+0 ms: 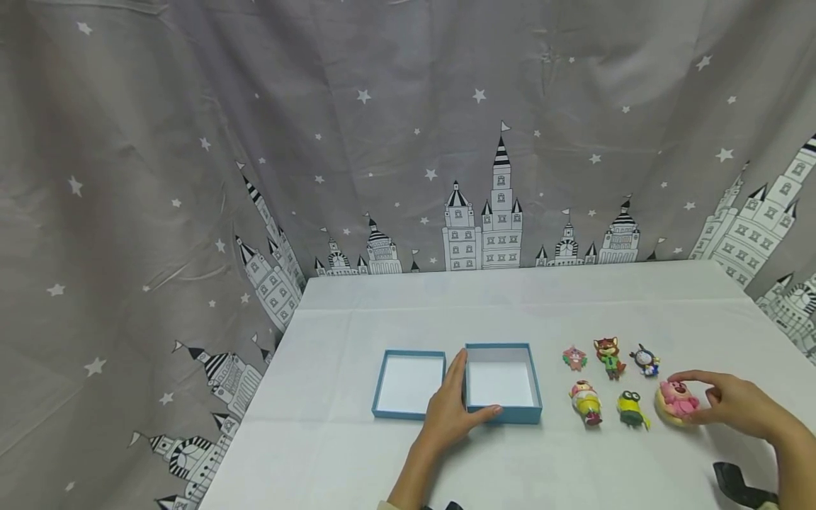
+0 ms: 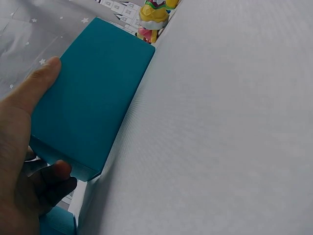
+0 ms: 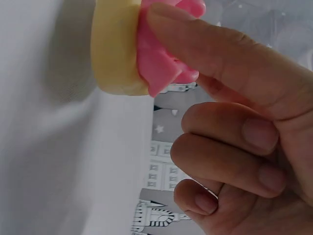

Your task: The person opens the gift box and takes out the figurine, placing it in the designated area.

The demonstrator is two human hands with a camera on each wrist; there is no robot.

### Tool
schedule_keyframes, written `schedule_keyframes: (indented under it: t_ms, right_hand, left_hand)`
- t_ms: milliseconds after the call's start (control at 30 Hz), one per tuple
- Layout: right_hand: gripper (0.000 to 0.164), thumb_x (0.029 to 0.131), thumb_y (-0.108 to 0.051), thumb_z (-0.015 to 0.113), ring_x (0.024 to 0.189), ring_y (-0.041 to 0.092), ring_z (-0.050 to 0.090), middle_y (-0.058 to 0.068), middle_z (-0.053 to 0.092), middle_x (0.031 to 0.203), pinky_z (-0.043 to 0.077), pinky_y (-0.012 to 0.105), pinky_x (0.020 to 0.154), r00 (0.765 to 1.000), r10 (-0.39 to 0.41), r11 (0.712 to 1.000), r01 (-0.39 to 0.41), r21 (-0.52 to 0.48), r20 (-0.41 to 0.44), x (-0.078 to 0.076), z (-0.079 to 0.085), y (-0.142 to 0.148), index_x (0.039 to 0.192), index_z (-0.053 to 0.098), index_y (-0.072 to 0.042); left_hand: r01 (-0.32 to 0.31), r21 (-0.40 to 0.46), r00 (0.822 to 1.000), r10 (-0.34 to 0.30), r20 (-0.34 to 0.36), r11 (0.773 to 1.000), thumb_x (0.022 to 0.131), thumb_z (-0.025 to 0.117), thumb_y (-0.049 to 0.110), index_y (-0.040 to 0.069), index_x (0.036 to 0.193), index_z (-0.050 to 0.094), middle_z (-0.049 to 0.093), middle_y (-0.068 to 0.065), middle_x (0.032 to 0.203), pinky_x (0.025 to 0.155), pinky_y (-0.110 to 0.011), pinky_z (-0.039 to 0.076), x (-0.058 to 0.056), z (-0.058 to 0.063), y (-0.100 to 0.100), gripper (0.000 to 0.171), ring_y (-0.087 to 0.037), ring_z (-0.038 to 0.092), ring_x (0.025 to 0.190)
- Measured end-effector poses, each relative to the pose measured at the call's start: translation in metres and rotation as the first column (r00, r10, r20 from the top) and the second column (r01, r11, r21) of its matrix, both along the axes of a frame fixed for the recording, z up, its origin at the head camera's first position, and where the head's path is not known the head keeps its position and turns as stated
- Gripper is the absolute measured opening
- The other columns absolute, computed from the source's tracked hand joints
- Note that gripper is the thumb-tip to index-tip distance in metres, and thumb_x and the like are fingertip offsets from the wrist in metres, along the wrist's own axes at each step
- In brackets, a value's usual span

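My left hand (image 1: 448,412) holds the near left corner of an open light-blue box (image 1: 503,416), thumb along the front wall and fingers along the left side. That blue front wall (image 2: 95,98) fills much of the left wrist view. At the right, my right hand (image 1: 739,405) pinches a pink bear figure (image 1: 677,399) on a round yellow base (image 3: 115,49) between thumb and forefinger. In the right wrist view its other fingers (image 3: 225,147) are curled in. Whether the base touches the table cannot be told.
A shallow blue-edged lid (image 1: 408,414) lies left of the box. Between box and right hand are several figures: a pink star-shaped one (image 1: 574,358), a fox (image 1: 609,358), a dark-and-white one (image 1: 646,361), a yellow-clothed one (image 1: 586,404) and a yellow-green goggled one (image 1: 630,409).
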State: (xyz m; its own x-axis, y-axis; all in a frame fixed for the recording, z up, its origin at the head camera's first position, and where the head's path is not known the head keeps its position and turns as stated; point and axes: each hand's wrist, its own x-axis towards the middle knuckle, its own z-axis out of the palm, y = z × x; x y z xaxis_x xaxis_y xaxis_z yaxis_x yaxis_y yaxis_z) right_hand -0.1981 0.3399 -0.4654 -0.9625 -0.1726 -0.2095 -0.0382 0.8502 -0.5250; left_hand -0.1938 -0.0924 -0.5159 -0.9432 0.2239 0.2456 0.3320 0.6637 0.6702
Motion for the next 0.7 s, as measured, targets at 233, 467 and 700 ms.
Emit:
schedule_keyframes:
  t_ms: [233,467,700]
  right_hand:
    - [0.073,0.068,-0.031,0.079,0.057,0.015,0.031,0.001,0.034,0.061,0.025,0.026,0.049,0.999,-0.013,1.0,0.014,-0.006,0.04,-0.001,-0.011,0.006,0.123,0.05,0.006]
    - [0.075,0.067,-0.035,0.079,0.056,0.014,0.031,0.0,0.034,0.059,0.024,0.026,0.049,1.0,-0.008,1.0,0.008,-0.018,0.021,0.0,-0.014,0.007,0.122,0.049,0.005]
    - [0.078,0.066,-0.038,0.079,0.055,0.013,0.031,0.0,0.034,0.059,0.025,0.026,0.049,1.0,0.001,0.999,0.0,-0.043,0.015,0.001,-0.017,0.009,0.122,0.047,0.004]
  left_hand:
    - [-0.001,-0.002,1.0,0.001,0.003,1.0,0.073,0.067,0.06,0.009,0.148,0.015,0.022,-0.011,0.151,0.097,-0.05,0.038,0.0,0.0,0.001,0.105,-0.034,0.036,0.128]
    - [0.002,0.003,1.0,-0.002,0.0,1.0,0.073,0.067,0.06,0.009,0.148,0.015,0.022,-0.012,0.151,0.096,-0.05,0.039,0.0,-0.001,0.001,0.105,-0.035,0.036,0.128]
    - [0.0,0.005,1.0,0.0,0.002,1.0,0.072,0.066,0.062,0.01,0.148,0.015,0.021,-0.011,0.151,0.097,-0.05,0.038,0.0,-0.001,0.0,0.105,-0.034,0.036,0.128]
